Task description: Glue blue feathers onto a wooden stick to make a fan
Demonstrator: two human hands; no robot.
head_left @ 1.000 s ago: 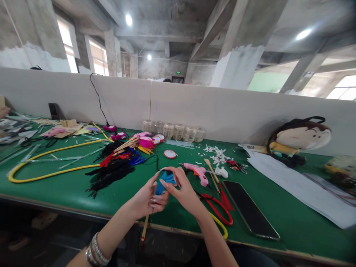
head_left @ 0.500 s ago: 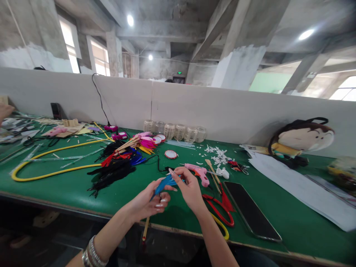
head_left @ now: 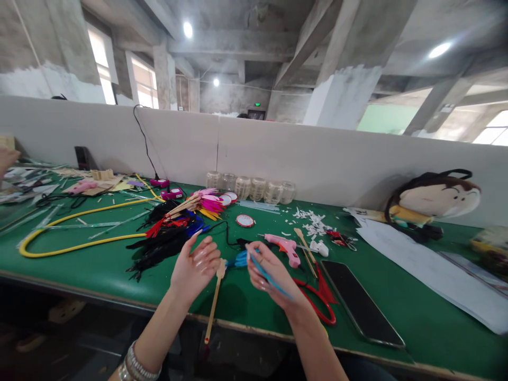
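Pinched in my right hand [head_left: 270,272] is a slim blue feather [head_left: 272,280], pointing down toward the wrist. My left hand [head_left: 195,264] is raised over the table, open and holding nothing, its fingers loosely curled and the thumb apart. Between the hands, more blue feathers [head_left: 241,259] show on the green surface, partly behind the right hand. Beside the left hand, a flat wooden stick [head_left: 215,301] juts over the near edge. A pink glue gun [head_left: 286,248] and red-handled scissors [head_left: 323,304] lie just right of the right hand.
Black feathers [head_left: 159,254] and a bundle of sticks with pink feathers [head_left: 198,203] lie at left, by a yellow hose [head_left: 75,214]. Glass jars [head_left: 257,188] line the partition. A phone [head_left: 361,301], white paper [head_left: 428,270] and a plush bag [head_left: 432,203] occupy the right.
My hands have separated. The left one has let go of the blue feather and moved left and up; the feather is now only in my right hand, turned down toward the wrist.
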